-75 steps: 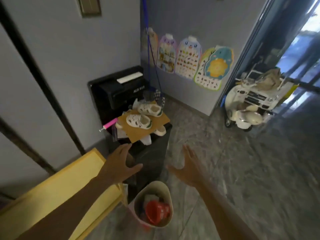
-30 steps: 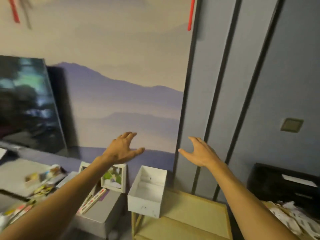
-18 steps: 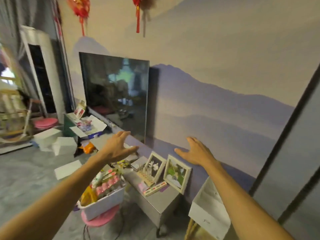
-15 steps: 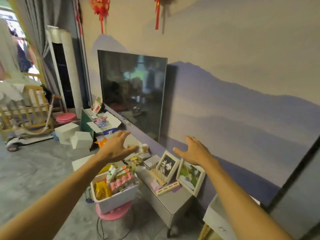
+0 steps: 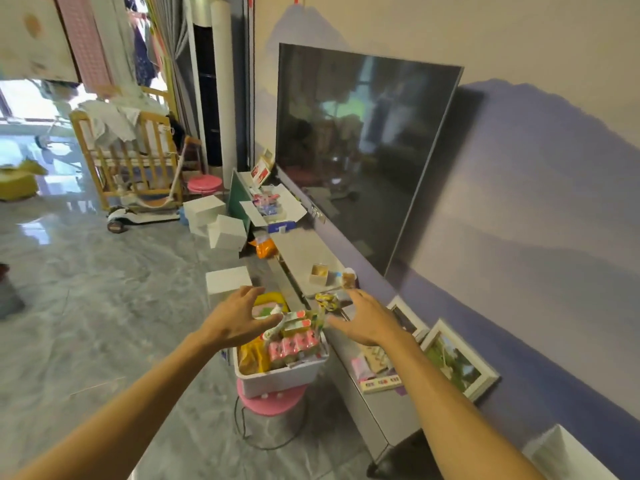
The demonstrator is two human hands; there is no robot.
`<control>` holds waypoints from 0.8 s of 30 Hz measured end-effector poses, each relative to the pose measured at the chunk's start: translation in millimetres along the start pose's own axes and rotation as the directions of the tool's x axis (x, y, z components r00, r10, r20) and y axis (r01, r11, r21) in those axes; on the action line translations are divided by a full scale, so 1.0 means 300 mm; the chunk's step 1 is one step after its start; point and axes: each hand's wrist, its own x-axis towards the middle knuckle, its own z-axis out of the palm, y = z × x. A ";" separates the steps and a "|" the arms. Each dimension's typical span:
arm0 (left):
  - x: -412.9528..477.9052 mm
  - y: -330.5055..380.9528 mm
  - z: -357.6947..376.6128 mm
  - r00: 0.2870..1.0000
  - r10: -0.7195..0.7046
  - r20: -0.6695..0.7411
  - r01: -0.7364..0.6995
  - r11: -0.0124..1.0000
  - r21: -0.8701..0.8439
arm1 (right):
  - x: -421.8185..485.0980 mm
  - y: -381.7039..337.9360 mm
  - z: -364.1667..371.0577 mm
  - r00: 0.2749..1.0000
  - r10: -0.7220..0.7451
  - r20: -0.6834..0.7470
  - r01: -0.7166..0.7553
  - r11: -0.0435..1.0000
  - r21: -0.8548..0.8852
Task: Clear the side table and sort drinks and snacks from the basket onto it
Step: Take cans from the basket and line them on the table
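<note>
The white basket [image 5: 277,379] sits on a pink stool [image 5: 270,405]. It is packed with a row of pink bottles [image 5: 294,348], a yellow packet [image 5: 251,358] on its nine o'clock side, and cartons heaped on top. It stands just beside a low grey tabletop [image 5: 304,251] that runs off toward twelve o'clock.

The left hand [image 5: 239,320] hovers over the basket's eleven o'clock corner and the right hand [image 5: 369,322] over its one o'clock edge. Each grip is spread wide, fingers loosely bent, holding nothing.

At three o'clock framed pictures [image 5: 457,358] lean against the wall. A big dark television [image 5: 360,147] stands at one o'clock. White boxes [image 5: 227,232] lie on the floor at eleven, with a wooden crib [image 5: 128,157] beyond.
</note>
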 end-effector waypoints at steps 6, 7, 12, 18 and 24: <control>0.295 -0.074 0.188 0.992 -0.088 0.093 0.089 0.996 -0.012 | 0.389 0.132 0.115 0.989 -0.063 0.133 0.063 0.998 0.009; 0.351 -0.081 0.219 0.989 -0.107 0.103 0.108 0.994 -0.004 | 0.455 0.159 0.132 0.985 -0.075 0.158 0.076 0.997 -0.001; 0.586 -0.116 0.386 0.965 -0.185 0.184 0.177 0.982 0.058 | 0.748 0.294 0.255 0.950 -0.126 0.286 0.137 0.990 -0.019; 0.785 -0.261 0.636 0.944 -0.207 0.256 0.185 0.977 0.107 | 1.008 0.428 0.524 0.895 -0.170 0.412 0.226 0.970 -0.091; 0.918 -0.484 0.930 0.894 -0.252 0.370 0.192 0.962 0.193 | 1.202 0.567 0.890 0.866 -0.167 0.472 0.253 0.959 -0.125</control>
